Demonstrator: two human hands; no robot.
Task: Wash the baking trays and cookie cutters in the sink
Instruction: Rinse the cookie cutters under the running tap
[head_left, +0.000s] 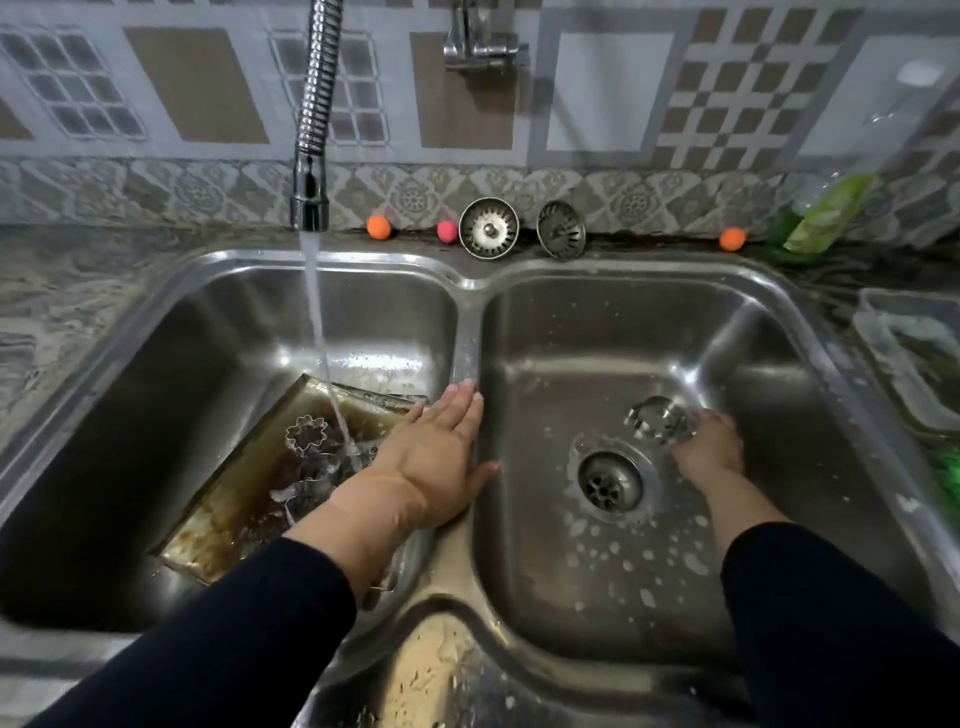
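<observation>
The wash looks barely begun; the baking tray (244, 499) leans tilted in the left basin of the sink (470, 291), its surface brown with baked-on grime and dirty water, and the water stream (319, 338) from the faucet (311, 156) lands on it near its right end; at least 2 cookie cutters lie on that tray, a flower-shaped cutter (306, 434) towards its upper part and another cutter (311, 480) just below it, both apparently unwashed; whether more than 1 tray is stacked there cannot be told. A single cookie cutter (660, 420) is over in the right basin, above and to the right of the drain (610, 480), and soap flecks dot that basin's floor; I judge this piece is being set aside as done or moved for rinsing, so most of the job remains. The left hand (441, 457) lies flat with straight, released fingers, palm down across the divider between the 2 basins, thumb pointing into the right one, holding nothing. The right hand (709, 452) reaches down into the right basin, its grip pinching the cutter at the fingertips; the forearm slopes in from the lower right.
</observation>
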